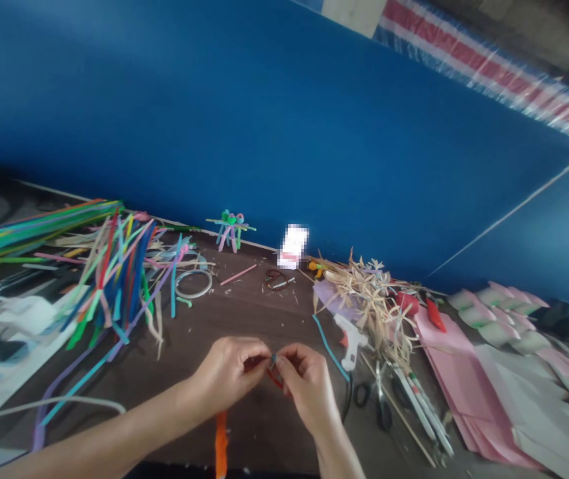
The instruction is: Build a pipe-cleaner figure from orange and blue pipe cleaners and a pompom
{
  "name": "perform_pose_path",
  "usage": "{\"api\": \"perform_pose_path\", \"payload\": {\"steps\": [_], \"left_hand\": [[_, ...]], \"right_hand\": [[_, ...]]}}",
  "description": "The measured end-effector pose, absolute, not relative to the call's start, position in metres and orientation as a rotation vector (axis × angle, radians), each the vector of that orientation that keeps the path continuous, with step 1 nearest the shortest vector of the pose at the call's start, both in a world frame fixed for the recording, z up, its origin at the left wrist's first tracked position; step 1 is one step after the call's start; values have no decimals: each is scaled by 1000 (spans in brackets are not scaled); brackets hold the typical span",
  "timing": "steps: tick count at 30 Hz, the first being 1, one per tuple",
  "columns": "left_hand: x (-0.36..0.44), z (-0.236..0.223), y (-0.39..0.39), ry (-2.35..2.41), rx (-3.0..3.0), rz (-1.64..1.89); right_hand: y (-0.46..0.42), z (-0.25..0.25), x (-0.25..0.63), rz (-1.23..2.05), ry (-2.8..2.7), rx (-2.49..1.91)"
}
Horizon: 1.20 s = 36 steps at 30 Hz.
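My left hand [231, 372] and my right hand [304, 382] meet low over a dark brown table [254, 313]. Both are closed in a pinch on a small twisted bit of pipe cleaner [273, 362], grey-blue at the fingertips with a red strand [277, 380] curving below. An orange pipe cleaner [221, 444] lies on the table under my left wrist. A loose blue pipe cleaner [331, 352] lies just right of my right hand.
A heap of coloured pipe cleaners [114, 273] spreads at left, with a wire ring [193, 284]. A small pipe-cleaner figure [231, 229] stands by the blue wall. A white glue gun [351, 339], scissors [381, 399], straw scraps [374, 299] and pink paper sheets [456, 372] lie right.
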<state>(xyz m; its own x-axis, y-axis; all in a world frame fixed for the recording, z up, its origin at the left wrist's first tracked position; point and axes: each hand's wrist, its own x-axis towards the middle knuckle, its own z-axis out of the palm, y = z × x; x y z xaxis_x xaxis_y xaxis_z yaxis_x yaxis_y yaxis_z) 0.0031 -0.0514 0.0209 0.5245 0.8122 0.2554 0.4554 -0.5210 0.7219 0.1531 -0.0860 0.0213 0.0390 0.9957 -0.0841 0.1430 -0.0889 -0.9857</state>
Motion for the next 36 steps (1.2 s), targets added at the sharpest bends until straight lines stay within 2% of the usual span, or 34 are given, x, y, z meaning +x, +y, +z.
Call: {"api": "perform_pose_path", "payload": {"steps": [27, 36], "left_hand": [[4, 24, -56, 1050, 2194, 748], [5, 30, -50, 1073, 2083, 603]], "right_hand": [[-86, 17, 147, 1146, -1225, -1400], [-84, 11, 153, 944, -1327, -1430]]}}
